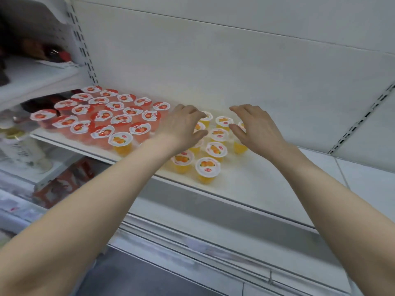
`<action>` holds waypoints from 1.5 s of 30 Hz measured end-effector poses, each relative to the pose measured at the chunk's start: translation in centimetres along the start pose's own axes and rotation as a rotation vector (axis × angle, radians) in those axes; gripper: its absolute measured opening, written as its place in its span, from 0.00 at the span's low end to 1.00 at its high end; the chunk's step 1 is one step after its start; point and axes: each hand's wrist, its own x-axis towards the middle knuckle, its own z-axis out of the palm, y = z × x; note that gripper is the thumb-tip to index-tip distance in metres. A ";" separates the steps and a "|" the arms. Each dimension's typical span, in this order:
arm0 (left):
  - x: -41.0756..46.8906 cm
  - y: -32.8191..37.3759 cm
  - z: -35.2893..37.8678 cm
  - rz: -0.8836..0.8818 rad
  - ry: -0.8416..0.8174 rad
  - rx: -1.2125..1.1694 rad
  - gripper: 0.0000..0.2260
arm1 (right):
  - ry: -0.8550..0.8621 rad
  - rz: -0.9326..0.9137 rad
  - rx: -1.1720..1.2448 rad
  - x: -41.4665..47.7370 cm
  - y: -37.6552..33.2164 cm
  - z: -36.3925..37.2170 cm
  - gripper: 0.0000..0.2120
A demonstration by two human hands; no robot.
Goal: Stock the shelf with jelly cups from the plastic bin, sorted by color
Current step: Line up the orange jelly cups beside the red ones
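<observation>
Left hand [183, 124] and right hand [254, 129] are apart over mid-shelf, fingers spread and lightly bent, gripping nothing. I cannot tell if the fingertips touch the lids. Orange jelly cups [210, 165] under them: translucent tapered plastic, round white foil lids, loosely grouped. Red jelly cups [102, 116]: same shape, packed at left. One stray orange cup [120, 143] stands near the edge, just beside the reds. Shelf [267, 178]: smooth, white.

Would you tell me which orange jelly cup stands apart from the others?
The orange cup standing beside the red cups at the front; the others cluster farther right.
</observation>
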 end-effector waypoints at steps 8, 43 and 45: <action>-9.7 -10.6 -5.5 -0.078 0.091 0.102 0.20 | 0.011 -0.157 0.034 2.6 -13.8 1.6 0.21; -57.9 -46.6 -6.4 -1.094 0.054 0.090 0.12 | -0.802 -0.923 0.264 7.3 -72.5 32.4 0.25; -57.8 -48.1 -5.4 -1.107 0.047 0.091 0.11 | -0.892 -0.904 0.173 7.6 -74.6 35.1 0.22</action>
